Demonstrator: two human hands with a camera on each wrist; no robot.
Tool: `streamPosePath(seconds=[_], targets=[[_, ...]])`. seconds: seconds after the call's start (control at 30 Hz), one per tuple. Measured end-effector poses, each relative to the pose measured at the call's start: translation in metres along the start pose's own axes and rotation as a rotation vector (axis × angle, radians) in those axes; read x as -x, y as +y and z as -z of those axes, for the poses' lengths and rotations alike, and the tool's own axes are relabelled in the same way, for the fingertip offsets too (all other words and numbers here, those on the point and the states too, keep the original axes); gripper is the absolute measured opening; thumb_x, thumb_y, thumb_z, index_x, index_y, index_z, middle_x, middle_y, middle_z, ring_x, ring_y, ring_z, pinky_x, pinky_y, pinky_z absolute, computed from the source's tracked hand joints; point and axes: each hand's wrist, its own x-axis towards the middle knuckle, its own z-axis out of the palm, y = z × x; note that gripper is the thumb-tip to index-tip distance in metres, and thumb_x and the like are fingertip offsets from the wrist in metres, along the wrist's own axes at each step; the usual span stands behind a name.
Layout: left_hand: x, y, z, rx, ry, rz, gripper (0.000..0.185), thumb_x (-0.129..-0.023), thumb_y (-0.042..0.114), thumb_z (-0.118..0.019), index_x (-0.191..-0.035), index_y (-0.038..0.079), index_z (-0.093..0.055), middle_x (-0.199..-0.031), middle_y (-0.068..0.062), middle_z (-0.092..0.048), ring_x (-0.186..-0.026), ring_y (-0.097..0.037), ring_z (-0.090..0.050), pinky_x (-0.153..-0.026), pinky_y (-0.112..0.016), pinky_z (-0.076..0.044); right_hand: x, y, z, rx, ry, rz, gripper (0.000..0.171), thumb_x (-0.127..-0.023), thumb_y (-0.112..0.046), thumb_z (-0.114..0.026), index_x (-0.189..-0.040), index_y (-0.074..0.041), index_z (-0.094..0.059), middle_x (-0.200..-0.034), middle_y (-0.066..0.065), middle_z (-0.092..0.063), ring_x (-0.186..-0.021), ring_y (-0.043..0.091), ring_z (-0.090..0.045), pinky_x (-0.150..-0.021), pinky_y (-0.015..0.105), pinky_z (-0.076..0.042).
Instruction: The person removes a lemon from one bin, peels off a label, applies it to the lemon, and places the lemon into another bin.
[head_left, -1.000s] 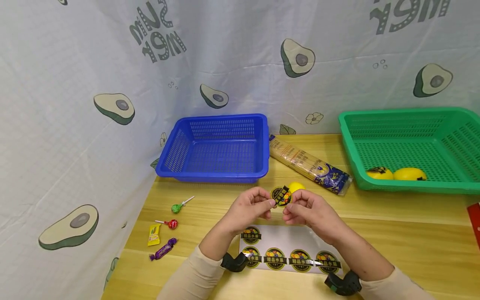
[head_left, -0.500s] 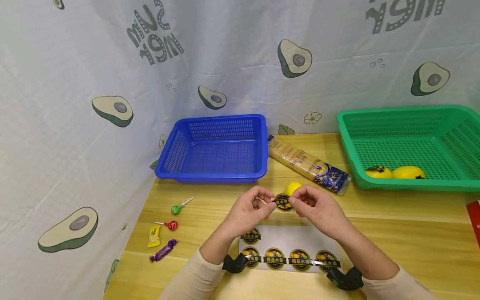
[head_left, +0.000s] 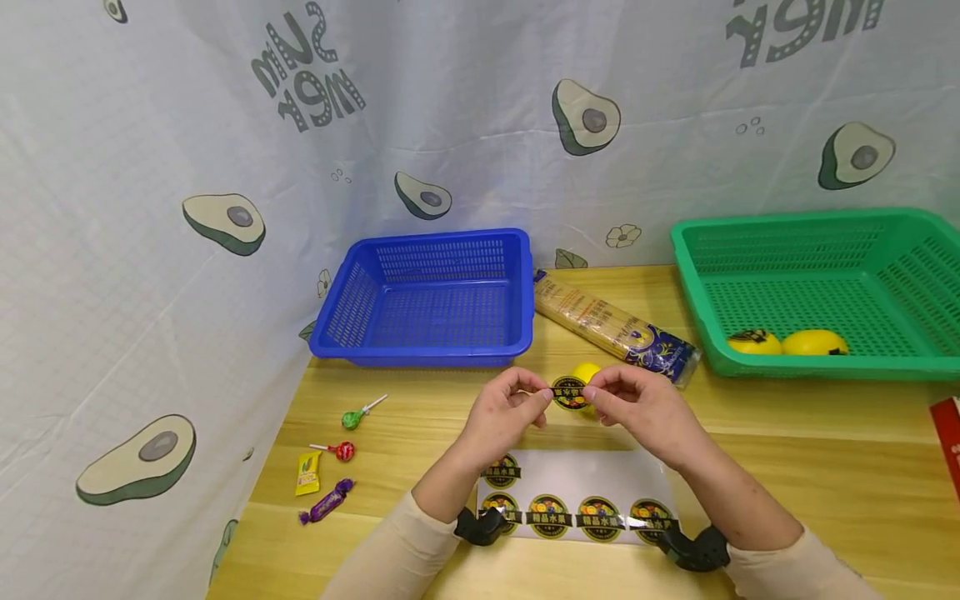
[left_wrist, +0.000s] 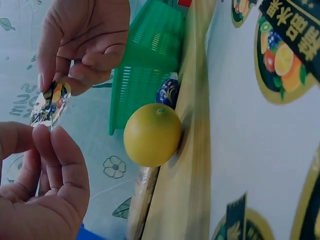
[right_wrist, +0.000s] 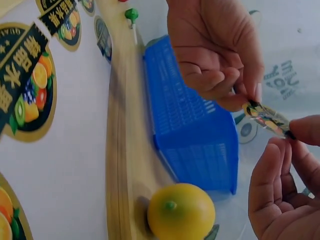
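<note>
A round black-and-gold fruit sticker (head_left: pixel 570 393) is stretched between both hands above the table. My left hand (head_left: pixel 504 417) pinches its left edge between thumb and finger. The opposite edge is pinched by my right hand (head_left: pixel 645 410). Just behind the sticker sits a yellow lemon (left_wrist: pixel 152 135), partly hidden in the head view but whole in the left wrist view. Below the hands lies a white sheet (head_left: pixel 585 475) bearing several more of these round stickers, one row along its near edge and one at its upper left.
A blue basket (head_left: pixel 442 354) stands at the back left. The green basket (head_left: pixel 825 367) at right holds two lemons with black labels. Between them lies a packet of noodles (head_left: pixel 615 323). Two lollipops (head_left: pixel 351 419) and two wrapped candies (head_left: pixel 327 502) lie at left.
Both hands have brought the sticker from a tilted pose to a level one, its printed band now running straight across. The right hand's grip has moved to the sticker's right end.
</note>
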Motion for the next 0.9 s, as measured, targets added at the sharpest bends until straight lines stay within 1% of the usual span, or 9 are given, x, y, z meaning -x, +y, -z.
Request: streamPosePath(seconds=[0.13, 0.2, 0.27, 0.37, 0.43, 0.53, 0.67, 0.77, 0.9], targets=[[-0.016, -0.005, -0.012, 0.048, 0.048, 0.051, 0.017, -0.098, 0.009, -0.064, -0.109, -0.003, -0.063, -0.089, 0.001, -0.061, -0.069, -0.010, -0.062, -0.070, -0.022, -0.055, -0.010, 0.004, 0.010, 0.059, 0.030, -0.041, 0.029, -0.099, -0.025, -0.069, -0.112, 0.002, -0.068, -0.091, 0.012, -0.072, -0.077, 0.020, -0.069, -0.072, 0.033, -0.059], [-0.026, -0.009, -0.019, 0.060, 0.073, 0.067, 0.015, -0.098, 0.008, -0.065, -0.108, -0.003, -0.063, -0.086, 0.000, -0.061, -0.068, -0.011, -0.061, -0.068, -0.022, -0.055, -0.017, 0.007, 0.016, 0.076, 0.049, -0.060, 0.031, -0.099, -0.025, -0.069, -0.113, 0.003, -0.067, -0.092, 0.011, -0.071, -0.077, 0.019, -0.068, -0.071, 0.032, -0.059], [-0.036, -0.013, -0.025, 0.075, 0.107, 0.080, 0.014, -0.097, 0.007, -0.065, -0.106, -0.003, -0.064, -0.083, -0.001, -0.061, -0.066, -0.011, -0.059, -0.066, -0.021, -0.055, -0.024, 0.012, 0.020, 0.082, 0.069, -0.075, 0.032, -0.099, -0.024, -0.068, -0.116, 0.003, -0.065, -0.090, 0.010, -0.071, -0.075, 0.018, -0.068, -0.070, 0.031, -0.060], [-0.047, -0.019, -0.032, 0.111, 0.159, 0.121, 0.013, -0.096, 0.006, -0.066, -0.105, -0.003, -0.065, -0.079, -0.001, -0.061, -0.063, -0.010, -0.057, -0.062, -0.020, -0.054, -0.033, 0.018, 0.023, 0.068, 0.076, -0.099, 0.032, -0.099, -0.022, -0.068, -0.118, 0.003, -0.062, -0.086, 0.007, -0.068, -0.074, 0.019, -0.067, -0.071, 0.030, -0.060], [-0.050, -0.022, -0.034, 0.129, 0.188, 0.148, 0.013, -0.096, 0.005, -0.065, -0.105, -0.004, -0.066, -0.078, -0.001, -0.061, -0.061, -0.009, -0.056, -0.061, -0.019, -0.054, -0.035, 0.022, 0.022, 0.060, 0.076, -0.107, 0.031, -0.099, -0.021, -0.068, -0.117, 0.003, -0.061, -0.083, 0.005, -0.066, -0.073, 0.018, -0.066, -0.070, 0.030, -0.060], [-0.051, -0.024, -0.035, 0.127, 0.210, 0.175, 0.013, -0.096, 0.005, -0.065, -0.105, -0.004, -0.066, -0.077, -0.001, -0.061, -0.061, -0.009, -0.055, -0.060, -0.019, -0.053, -0.037, 0.026, 0.021, 0.052, 0.077, -0.106, 0.028, -0.099, -0.020, -0.068, -0.115, 0.003, -0.063, -0.080, 0.004, -0.064, -0.072, 0.017, -0.063, -0.068, 0.029, -0.058], [-0.052, -0.025, -0.035, 0.122, 0.212, 0.178, 0.014, -0.096, 0.005, -0.065, -0.106, -0.004, -0.066, -0.076, 0.001, -0.060, -0.060, -0.008, -0.055, -0.059, -0.019, -0.052, -0.039, 0.030, 0.020, 0.073, 0.092, -0.096, 0.028, -0.099, -0.021, -0.069, -0.115, 0.002, -0.064, -0.077, 0.002, -0.063, -0.069, 0.014, -0.059, -0.064, 0.027, -0.052], [-0.055, -0.027, -0.036, 0.148, 0.211, 0.192, 0.014, -0.096, 0.005, -0.065, -0.107, -0.004, -0.066, -0.074, 0.002, -0.060, -0.060, -0.008, -0.054, -0.059, -0.018, -0.052, -0.040, 0.033, 0.020, 0.096, 0.107, -0.105, 0.029, -0.099, -0.022, -0.069, -0.115, 0.001, -0.065, -0.076, 0.001, -0.063, -0.068, 0.013, -0.058, -0.062, 0.026, -0.049], [-0.058, -0.031, -0.037, 0.174, 0.207, 0.214, 0.014, -0.096, 0.005, -0.065, -0.107, -0.003, -0.066, -0.074, 0.002, -0.060, -0.060, -0.008, -0.053, -0.058, -0.018, -0.051, -0.041, 0.038, 0.019, 0.115, 0.136, -0.111, 0.028, -0.099, -0.022, -0.068, -0.115, 0.001, -0.066, -0.077, 0.002, -0.064, -0.068, 0.013, -0.059, -0.061, 0.024, -0.049]])
